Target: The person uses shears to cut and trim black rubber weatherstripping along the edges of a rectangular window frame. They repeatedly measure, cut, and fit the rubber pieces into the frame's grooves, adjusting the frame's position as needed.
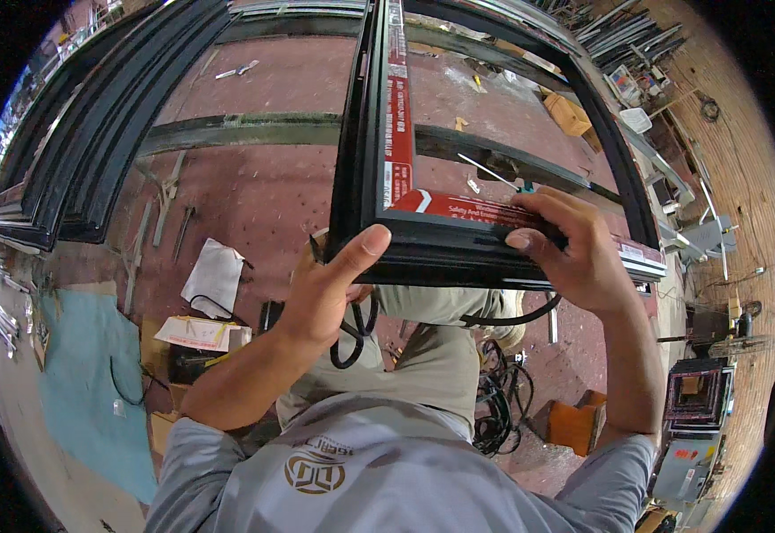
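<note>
A black window frame (441, 251) stretches away in front of me, with red and white printed film along its inner faces. My left hand (316, 293) grips its near left corner, thumb on top and fingers mostly hidden beneath. A small dark pointed piece sticks up beside that hand; its kind is unclear. Further right, my right hand (583, 253) is closed round the near rail, fingers over the inner edge and thumb on the face. A black rubbery strip (519, 317) hangs below the frame and loops under my left hand.
Black frames (94, 151) are stacked at the left. Metal crossbars (245, 131) run beneath the held frame. A coil of black cable (499, 391) and an orange-brown block (574, 428) lie near my legs. White paper (214, 274) and a blue-green sheet (94, 382) lie left.
</note>
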`<state>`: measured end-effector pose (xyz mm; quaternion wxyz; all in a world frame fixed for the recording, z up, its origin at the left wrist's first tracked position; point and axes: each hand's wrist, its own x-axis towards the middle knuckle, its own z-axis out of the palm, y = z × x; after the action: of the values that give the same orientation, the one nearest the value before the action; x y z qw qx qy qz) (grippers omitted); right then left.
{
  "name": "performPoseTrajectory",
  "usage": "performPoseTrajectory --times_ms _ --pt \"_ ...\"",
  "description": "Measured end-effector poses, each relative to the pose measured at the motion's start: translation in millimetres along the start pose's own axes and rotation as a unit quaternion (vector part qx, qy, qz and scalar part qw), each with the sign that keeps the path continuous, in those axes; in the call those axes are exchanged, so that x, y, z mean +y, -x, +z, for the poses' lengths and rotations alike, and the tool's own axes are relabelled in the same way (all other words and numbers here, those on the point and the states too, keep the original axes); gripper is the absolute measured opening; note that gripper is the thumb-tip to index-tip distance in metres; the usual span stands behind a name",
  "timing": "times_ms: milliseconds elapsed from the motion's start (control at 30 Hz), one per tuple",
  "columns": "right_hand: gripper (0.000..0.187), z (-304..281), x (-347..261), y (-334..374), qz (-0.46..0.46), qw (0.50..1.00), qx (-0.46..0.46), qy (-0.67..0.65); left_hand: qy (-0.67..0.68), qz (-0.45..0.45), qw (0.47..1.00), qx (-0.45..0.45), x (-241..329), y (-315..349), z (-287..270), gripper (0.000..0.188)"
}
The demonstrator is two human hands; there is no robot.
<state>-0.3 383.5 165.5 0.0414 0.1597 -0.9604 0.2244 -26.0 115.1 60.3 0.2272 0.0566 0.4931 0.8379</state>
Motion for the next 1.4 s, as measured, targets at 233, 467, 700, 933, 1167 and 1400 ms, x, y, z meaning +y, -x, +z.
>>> performPoseTrajectory --times_ms 233,467,700,933,1167,1400 --pt "0.052 -12 0 6 -0.002 0.999 -0.037 -0.003 -0.047 -0.012 0.999 0.026 3 -2 -2 0.059" --pt "0.064 -24 3 34 -0.017 0.999 -0.01 0.034 -0.029 -0.017 0.998 -0.06 -3 -5 -17 0.06" --pt "0.053 -16 22 36 -0.088 0.995 0.029 0.027 -0.085 0.01 0.996 0.03 -11 -7 -16 0.065" --pt "0.057 -15 14 19 -0.023 0.999 0.009 0.022 -0.004 0.023 1.0 -0.003 -8 -6 -12 0.05" --pt "0.057 -18 17 12 0.001 0.999 -0.035 -0.017 -0.021 0.031 0.999 -0.01 -2 -3 -9 0.055" --pt "0.057 -25 4 1 0.187 0.955 -0.094 -0.211 -0.041 -0.011 0.996 0.073 -3 -1 -5 0.053"
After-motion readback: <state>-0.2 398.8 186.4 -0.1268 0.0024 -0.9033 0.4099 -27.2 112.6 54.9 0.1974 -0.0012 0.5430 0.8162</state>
